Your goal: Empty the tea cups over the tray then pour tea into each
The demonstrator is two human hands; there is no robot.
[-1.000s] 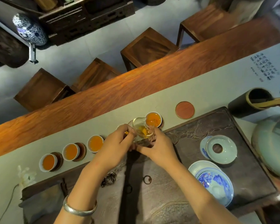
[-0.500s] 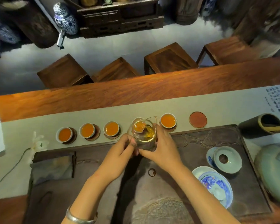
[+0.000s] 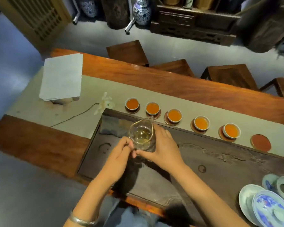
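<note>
From the head view I have the glass pitcher in both hands over the left part of the dark tray. My right hand wraps its side, fingers closed around the glass; my left hand pinches it at the near rim or handle, fingertips closed on it. I judge the two-handed hold is there to keep the pitcher level and steady, and holding it over the tray means any drip falls onto the tray and not the runner.

Five cups sit in a row just beyond the tray's far edge, each on its own coaster and each showing orange tea nearly to the rim. A sixth coaster at the right end is bare. By the look of it the pouring is done or nearly so; only a thin pale pool remains in the pitcher.

Hard to read: the pitcher's handle is hidden behind my left fingers, and its base is covered by my right palm, so I cannot tell whether it rests on the tray or hangs above it. The blue-and-white dishes at lower right are cut off by the frame edge. Motion blur smears my forearms and the tray's near edge.
</note>
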